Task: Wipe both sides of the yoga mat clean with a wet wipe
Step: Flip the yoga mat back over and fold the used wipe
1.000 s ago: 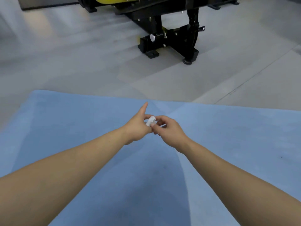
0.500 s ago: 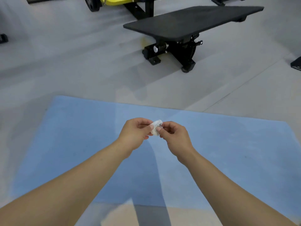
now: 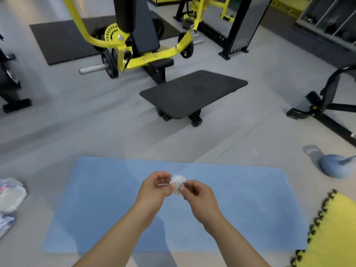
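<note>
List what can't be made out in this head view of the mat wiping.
- Wet wipe: crumpled small between the left hand and right hand; fingers hide part of it, so dirt or dampness cannot be judged.
- Yoga mat: underside hidden against the floor; arms cover its near middle.
- White packet: cut by the left edge, print blurred.
- Yellow foam tile: cut by the right edge.
</note>
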